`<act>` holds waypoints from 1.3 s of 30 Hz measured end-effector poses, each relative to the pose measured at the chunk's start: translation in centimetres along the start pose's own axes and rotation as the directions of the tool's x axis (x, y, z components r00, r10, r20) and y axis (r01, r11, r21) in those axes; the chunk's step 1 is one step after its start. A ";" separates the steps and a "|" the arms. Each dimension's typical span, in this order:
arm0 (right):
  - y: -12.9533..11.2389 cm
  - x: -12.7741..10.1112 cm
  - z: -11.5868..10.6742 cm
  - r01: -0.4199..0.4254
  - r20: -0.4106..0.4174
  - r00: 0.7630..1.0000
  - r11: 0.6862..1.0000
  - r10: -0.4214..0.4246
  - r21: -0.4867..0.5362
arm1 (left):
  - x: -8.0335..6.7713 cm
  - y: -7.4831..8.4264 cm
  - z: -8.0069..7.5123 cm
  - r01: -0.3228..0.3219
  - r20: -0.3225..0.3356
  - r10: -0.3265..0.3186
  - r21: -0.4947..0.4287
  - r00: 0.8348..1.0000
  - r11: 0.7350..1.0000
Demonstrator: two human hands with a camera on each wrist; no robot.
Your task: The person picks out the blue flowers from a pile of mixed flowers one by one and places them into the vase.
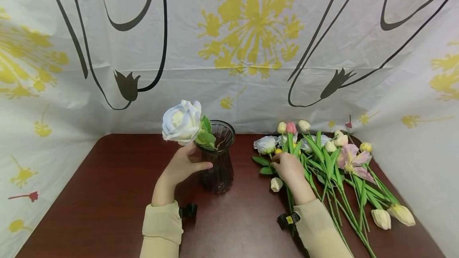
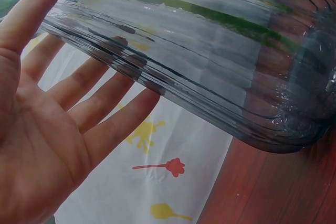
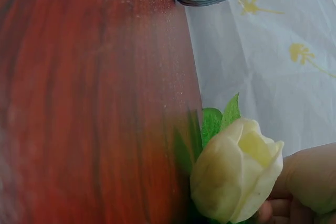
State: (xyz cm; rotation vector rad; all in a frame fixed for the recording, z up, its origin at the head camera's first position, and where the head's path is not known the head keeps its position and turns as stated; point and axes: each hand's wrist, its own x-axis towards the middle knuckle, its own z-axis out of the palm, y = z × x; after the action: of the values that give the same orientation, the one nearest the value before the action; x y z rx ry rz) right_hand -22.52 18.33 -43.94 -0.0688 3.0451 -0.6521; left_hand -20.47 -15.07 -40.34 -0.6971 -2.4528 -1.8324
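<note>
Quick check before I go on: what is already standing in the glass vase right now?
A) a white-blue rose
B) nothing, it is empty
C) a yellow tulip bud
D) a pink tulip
A: the white-blue rose leans out over the rim of the glass vase, which the left hand touches, while the tulips lie on the table.

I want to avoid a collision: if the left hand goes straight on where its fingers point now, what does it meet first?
The left hand already has straight fingers against the ribbed glass vase, so it would likely push the vase first.
</note>
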 end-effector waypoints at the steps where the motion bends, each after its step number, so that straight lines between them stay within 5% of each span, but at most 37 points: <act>1: 0.0 0.0 0.0 0.000 -0.003 1.000 1.000 0.000 -0.005 | 0.0 0.0 0.0 0.001 0.001 -0.001 0.001 1.000 1.000; 19: -0.3 -0.4 -0.4 -0.035 0.016 0.999 0.999 0.035 -0.036 | 0.0 -0.2 0.0 -0.005 -0.003 0.005 0.013 1.000 1.000; 39: -0.8 -0.7 -1.0 0.001 -0.056 0.998 1.000 -0.001 0.000 | 0.0 -0.2 0.0 -0.004 -0.003 0.004 0.000 1.000 1.000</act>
State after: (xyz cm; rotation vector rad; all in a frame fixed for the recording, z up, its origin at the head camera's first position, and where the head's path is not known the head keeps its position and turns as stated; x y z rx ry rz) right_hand -21.79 18.03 -42.69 -0.0523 3.0986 -0.6646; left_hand -20.55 -15.10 -40.55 -0.6977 -2.4484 -1.8303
